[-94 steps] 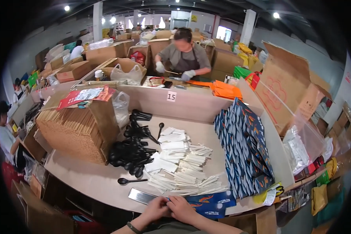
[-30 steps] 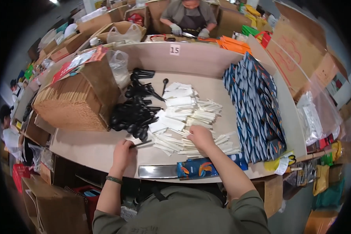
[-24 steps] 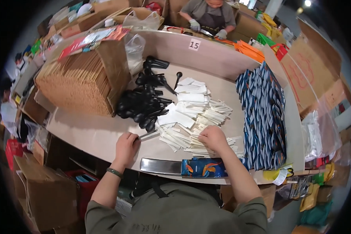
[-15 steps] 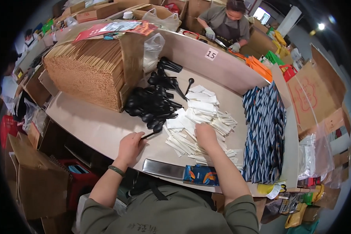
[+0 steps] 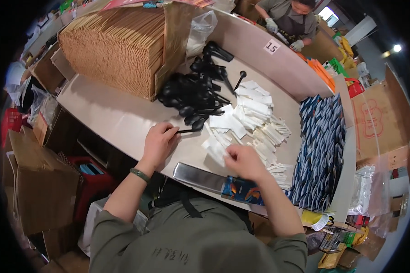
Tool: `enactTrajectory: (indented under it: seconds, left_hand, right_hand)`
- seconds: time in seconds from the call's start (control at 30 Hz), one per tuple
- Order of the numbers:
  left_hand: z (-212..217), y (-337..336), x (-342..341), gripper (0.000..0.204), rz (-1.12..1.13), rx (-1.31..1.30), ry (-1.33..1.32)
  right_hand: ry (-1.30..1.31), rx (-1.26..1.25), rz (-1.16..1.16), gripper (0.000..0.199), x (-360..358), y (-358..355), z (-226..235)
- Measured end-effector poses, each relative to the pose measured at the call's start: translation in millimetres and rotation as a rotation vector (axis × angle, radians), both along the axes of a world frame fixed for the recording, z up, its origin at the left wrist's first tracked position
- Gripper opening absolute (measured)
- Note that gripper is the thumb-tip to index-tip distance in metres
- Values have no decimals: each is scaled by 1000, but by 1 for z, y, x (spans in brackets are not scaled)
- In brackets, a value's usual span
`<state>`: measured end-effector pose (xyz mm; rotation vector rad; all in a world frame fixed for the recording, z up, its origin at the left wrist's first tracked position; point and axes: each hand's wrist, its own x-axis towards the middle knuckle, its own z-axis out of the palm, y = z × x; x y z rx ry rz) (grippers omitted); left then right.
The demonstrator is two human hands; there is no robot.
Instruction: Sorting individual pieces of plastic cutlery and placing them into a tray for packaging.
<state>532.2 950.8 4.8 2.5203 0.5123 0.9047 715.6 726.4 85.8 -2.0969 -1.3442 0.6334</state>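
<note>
My left hand (image 5: pixel 161 143) is closed on the handle of a black plastic spoon (image 5: pixel 197 125), its bowl at the edge of the black spoon pile (image 5: pixel 187 93). In my right hand (image 5: pixel 246 162) a white paper napkin (image 5: pixel 215 149) is pinched between thumb and fingers, slightly blurred. Beyond that hand spreads a loose heap of folded white napkins (image 5: pixel 255 107), with narrow white paper pieces (image 5: pixel 271 139) at its right. One single spoon (image 5: pixel 241 78) lies apart at the far side of the heap.
A carton of stacked brown wooden-looking strips (image 5: pixel 109 54) stands at the table's far left. Rows of blue packets (image 5: pixel 319 152) line the right side. A metal strip (image 5: pixel 198 175) and a blue packet (image 5: pixel 243 189) lie at the near edge. Behind the divider (image 5: pixel 255 43) a gloved person (image 5: pixel 289 22) works.
My right hand has drawn back toward me from the heap with a napkin in it. My left hand still holds the spoon. The whole view has shifted and tilted.
</note>
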Motion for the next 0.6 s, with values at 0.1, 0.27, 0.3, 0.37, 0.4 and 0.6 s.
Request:
enactTrajectory:
  seconds: [0.1,0.27,0.3,0.37,0.4,0.6]
  left_hand:
    - [-2,0,3,19,-10,5,-14]
    - [2,-4,-4,20,-8,65,-24]
    - [1,-4,-3,20,-21,72,-26]
    - [-3,-5,-2,19,-25,42,-3]
    - [-4,-4,-2,19,-32,50,0]
    - [10,-9,-1,17,8,-241,-67]
  right_hand:
    - [-190,-127,232,12,-42,-16,-29]
    - [-178,-7,160,10,-64,-30,-24]
    - [-180,-1,146,10,-66,-29,-28]
    - [-144,-52,167,16,-72,-26,-40]
    - [-142,-44,160,16,-73,-26,-40]
    - [-315,255,-23,37,-67,-57,-25]
